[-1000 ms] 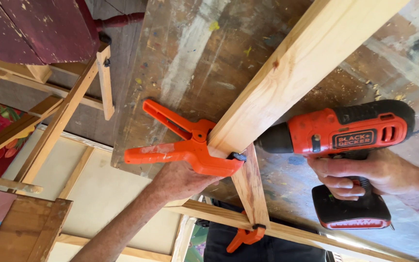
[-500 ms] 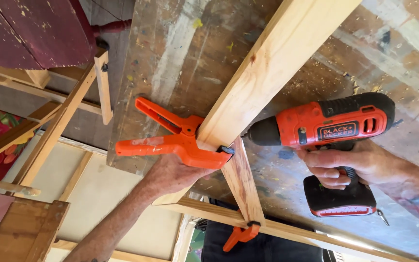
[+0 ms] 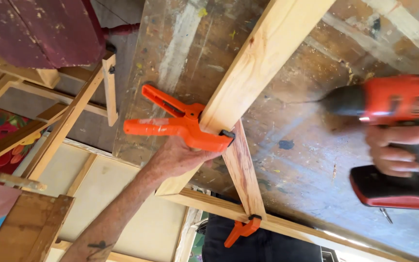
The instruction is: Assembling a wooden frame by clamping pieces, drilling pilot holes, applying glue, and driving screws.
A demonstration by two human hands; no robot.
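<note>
Pulled back to the right since the earlier frames, the orange and black cordless drill (image 3: 394, 109) now sits well clear of the pale pine plank (image 3: 253, 82), which it nearly touched a moment ago.

That plank, the largest piece, lies diagonally across the paint-stained wooden counter (image 3: 306, 155), from the upper right toward the near left edge. Stiff and fairly light, it looks best gripped across its width near the joint. Beneath it a narrower reddish wooden slat (image 3: 243, 170) runs toward the near edge.

The drill is dense, heaviest at its battery base; the right hand (image 3: 398, 153) wraps its handle with closed fingers. An orange plastic spring clamp (image 3: 180, 127) bites the joint; the left hand (image 3: 178, 157) presses up beneath it, fingers curled around the wood. A second small orange clamp (image 3: 241, 230) pinches the slat's near end.
</note>
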